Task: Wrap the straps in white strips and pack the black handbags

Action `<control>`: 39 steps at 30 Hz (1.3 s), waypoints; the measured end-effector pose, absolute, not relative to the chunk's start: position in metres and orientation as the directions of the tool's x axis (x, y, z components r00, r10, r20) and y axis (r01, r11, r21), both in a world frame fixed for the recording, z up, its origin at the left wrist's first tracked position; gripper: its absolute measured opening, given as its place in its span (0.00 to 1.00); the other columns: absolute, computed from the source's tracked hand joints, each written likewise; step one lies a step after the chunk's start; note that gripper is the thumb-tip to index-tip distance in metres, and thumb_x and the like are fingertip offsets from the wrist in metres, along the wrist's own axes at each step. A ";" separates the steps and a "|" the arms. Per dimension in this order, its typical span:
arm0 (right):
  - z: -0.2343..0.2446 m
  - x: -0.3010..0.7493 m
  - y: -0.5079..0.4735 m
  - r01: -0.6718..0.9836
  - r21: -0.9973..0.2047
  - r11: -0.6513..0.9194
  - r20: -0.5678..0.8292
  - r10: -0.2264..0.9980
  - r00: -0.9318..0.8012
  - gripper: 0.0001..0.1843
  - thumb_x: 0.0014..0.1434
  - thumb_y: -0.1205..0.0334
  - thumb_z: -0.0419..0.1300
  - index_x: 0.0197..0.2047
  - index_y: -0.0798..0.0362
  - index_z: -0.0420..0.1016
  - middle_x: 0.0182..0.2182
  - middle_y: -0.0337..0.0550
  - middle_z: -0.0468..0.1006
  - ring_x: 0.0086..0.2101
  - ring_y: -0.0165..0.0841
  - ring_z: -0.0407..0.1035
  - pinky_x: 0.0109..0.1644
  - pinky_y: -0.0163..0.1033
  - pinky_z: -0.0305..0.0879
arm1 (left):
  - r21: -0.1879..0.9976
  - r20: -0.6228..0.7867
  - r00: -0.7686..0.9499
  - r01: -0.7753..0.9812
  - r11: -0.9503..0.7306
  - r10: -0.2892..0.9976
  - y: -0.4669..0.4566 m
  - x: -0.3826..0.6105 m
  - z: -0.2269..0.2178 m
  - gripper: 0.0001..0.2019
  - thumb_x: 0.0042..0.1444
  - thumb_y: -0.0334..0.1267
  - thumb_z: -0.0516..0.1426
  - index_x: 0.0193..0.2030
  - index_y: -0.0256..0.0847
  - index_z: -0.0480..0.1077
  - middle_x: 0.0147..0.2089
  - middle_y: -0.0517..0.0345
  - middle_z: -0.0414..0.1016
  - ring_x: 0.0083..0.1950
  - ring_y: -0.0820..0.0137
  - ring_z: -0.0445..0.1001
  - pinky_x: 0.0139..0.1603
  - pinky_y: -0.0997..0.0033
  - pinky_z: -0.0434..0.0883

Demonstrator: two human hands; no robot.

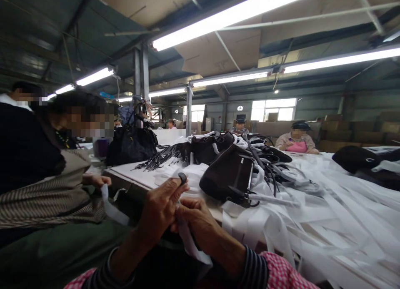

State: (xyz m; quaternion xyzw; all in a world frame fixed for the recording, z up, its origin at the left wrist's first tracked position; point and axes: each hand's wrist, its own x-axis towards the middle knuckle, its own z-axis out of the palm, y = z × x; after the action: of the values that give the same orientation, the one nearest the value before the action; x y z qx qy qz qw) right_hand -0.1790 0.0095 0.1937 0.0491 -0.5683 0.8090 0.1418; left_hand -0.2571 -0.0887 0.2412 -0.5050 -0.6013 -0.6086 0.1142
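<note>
My left hand is closed, and a small dark rounded piece shows at its fingertips; whether this is a strap end I cannot tell. Against it my right hand is closed, pinching a white strip of thin, soft material. The strip hangs down from between the hands toward my lap, its lower end curling to the right. What lies between the touching fingers is hidden. Just beyond my hands a black bag with a zipper lies on the table, heaped with other black bags and white wrapping.
Many white strips cover the table to the right. Dark straps lie in a bundle behind my hands. At left, close by, a co-worker's hand holds another white strip. A large black bag stands at the table's left corner.
</note>
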 end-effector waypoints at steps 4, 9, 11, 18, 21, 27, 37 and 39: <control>0.181 -0.171 0.019 -0.207 -0.932 -0.299 0.180 0.116 -0.977 0.22 0.52 0.45 0.72 0.29 0.58 0.78 0.23 0.42 0.75 0.21 0.28 0.68 0.25 0.31 0.62 | 0.121 0.770 0.030 0.974 -0.192 0.637 -0.094 -0.271 0.215 0.09 0.64 0.31 0.57 0.45 0.41 0.80 0.36 0.50 0.82 0.36 0.61 0.80 0.39 0.68 0.75; 0.173 -0.149 0.036 -0.026 -0.992 -0.122 0.018 0.067 -0.998 0.22 0.52 0.46 0.71 0.24 0.57 0.73 0.19 0.40 0.73 0.18 0.26 0.64 0.21 0.31 0.60 | -0.161 0.562 0.286 0.958 -0.236 0.776 -0.100 -0.273 0.202 0.10 0.67 0.29 0.54 0.47 0.39 0.76 0.39 0.49 0.82 0.39 0.60 0.80 0.42 0.65 0.76; 0.180 -0.138 0.045 0.010 -0.999 -0.037 -0.010 0.018 -1.000 0.16 0.52 0.52 0.71 0.28 0.57 0.75 0.20 0.37 0.73 0.18 0.24 0.62 0.21 0.29 0.57 | -0.172 0.521 0.290 0.957 -0.235 0.803 -0.104 -0.273 0.199 0.10 0.68 0.30 0.53 0.47 0.38 0.76 0.41 0.48 0.82 0.40 0.60 0.80 0.45 0.65 0.76; 0.211 -0.117 0.070 -0.063 -0.964 0.258 0.044 -0.078 -0.996 0.14 0.56 0.56 0.70 0.37 0.58 0.77 0.24 0.36 0.73 0.22 0.23 0.62 0.24 0.29 0.56 | 0.059 0.555 0.179 0.966 -0.253 0.812 -0.106 -0.275 0.194 0.10 0.69 0.32 0.52 0.44 0.39 0.76 0.40 0.51 0.81 0.41 0.63 0.79 0.44 0.67 0.76; 0.204 -0.117 0.075 -0.067 -0.974 0.216 0.057 -0.050 -0.997 0.22 0.62 0.46 0.66 0.31 0.58 0.75 0.22 0.37 0.72 0.22 0.23 0.61 0.25 0.30 0.56 | 0.479 0.609 -0.129 0.846 -0.234 0.782 -0.101 -0.269 0.206 0.10 0.69 0.38 0.54 0.44 0.40 0.76 0.39 0.53 0.81 0.40 0.65 0.80 0.44 0.70 0.75; 0.178 -0.137 0.088 -0.083 -0.996 0.020 0.083 0.028 -0.996 0.22 0.55 0.50 0.71 0.45 0.58 0.78 0.27 0.40 0.77 0.24 0.28 0.69 0.27 0.31 0.61 | 0.937 0.339 -0.496 0.104 -0.333 0.799 -0.109 -0.255 0.274 0.14 0.60 0.48 0.63 0.39 0.36 0.78 0.22 0.61 0.68 0.21 0.78 0.59 0.20 0.79 0.56; 0.220 -0.147 0.094 -0.500 -0.799 0.333 0.576 0.191 -0.795 0.20 0.67 0.46 0.61 0.49 0.55 0.74 0.30 0.38 0.73 0.26 0.28 0.69 0.33 0.35 0.67 | 0.995 -0.003 -0.341 0.093 0.037 0.940 -0.120 -0.287 0.327 0.17 0.56 0.46 0.69 0.46 0.39 0.74 0.17 0.73 0.53 0.18 0.84 0.39 0.16 0.82 0.40; 0.219 -0.143 0.097 -0.469 -0.718 0.513 0.616 0.156 -0.772 0.17 0.71 0.49 0.56 0.47 0.55 0.74 0.29 0.37 0.72 0.25 0.26 0.67 0.32 0.33 0.64 | 0.993 -0.016 -0.322 0.102 0.052 0.947 -0.121 -0.282 0.326 0.17 0.58 0.48 0.67 0.47 0.40 0.71 0.17 0.73 0.52 0.18 0.83 0.39 0.16 0.83 0.42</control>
State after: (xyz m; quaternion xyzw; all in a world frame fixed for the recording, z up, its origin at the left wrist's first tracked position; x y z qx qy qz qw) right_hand -0.1430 0.0966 0.2195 0.0972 -0.8077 0.4835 0.3231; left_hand -0.2821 -0.1206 0.3256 -0.4301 -0.6099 -0.5376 -0.3926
